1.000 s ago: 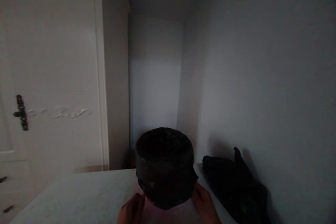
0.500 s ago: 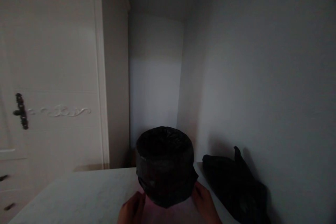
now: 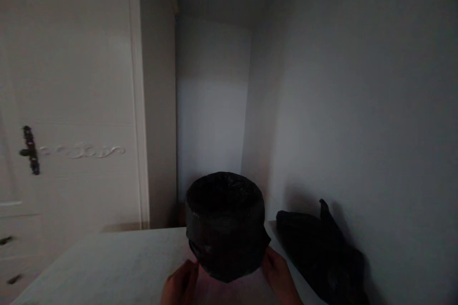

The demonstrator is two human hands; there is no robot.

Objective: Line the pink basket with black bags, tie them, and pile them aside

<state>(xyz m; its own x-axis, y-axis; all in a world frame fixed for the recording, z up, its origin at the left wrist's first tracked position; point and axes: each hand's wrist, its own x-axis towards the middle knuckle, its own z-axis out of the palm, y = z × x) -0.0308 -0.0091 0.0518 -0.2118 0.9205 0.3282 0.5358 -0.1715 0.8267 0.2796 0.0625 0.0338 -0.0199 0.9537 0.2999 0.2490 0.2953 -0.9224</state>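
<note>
A round bin (image 3: 225, 290), its pinkish lower body showing dimly, stands upright in front of me. A black trash bag (image 3: 227, 233) lines it and is folded down over the rim, with the loose edge hanging around the outside. My left hand (image 3: 181, 283) is closed at the lower left of that edge, its fingertips pinching the plastic. On the opposite side, my right hand (image 3: 279, 274) is closed on the edge at the lower right, and part of its fingers is hidden behind the bag. The inside of the bin is dark.
The bin is over a white surface (image 3: 107, 262). Another black plastic bag (image 3: 322, 248) lies to the right against the wall (image 3: 358, 105). A white wardrobe (image 3: 78, 86) with a dark handle (image 3: 30, 150) stands at the left. The light is dim.
The view has shifted very slightly. Both hands stay at the same places on the bag's edge, and the bin has not visibly moved.
</note>
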